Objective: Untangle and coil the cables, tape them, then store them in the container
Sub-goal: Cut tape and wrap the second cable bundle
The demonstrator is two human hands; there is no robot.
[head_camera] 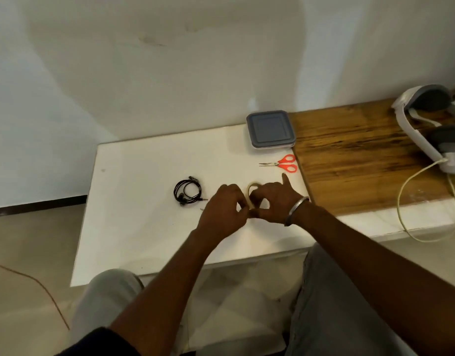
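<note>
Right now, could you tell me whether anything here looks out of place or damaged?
Nothing looks spilled or damaged. Only the cream cord from the white headset stands out: it loops off the edge of the wooden bench and hangs free.

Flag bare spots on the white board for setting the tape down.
Widest free patch: white board left of the coiled black cable. Also the far strip between cable and lidded container, and the near edge in front of the left hand and right hand. Crowded: right side, scissors just beyond the hands holding the tape roll.
</note>
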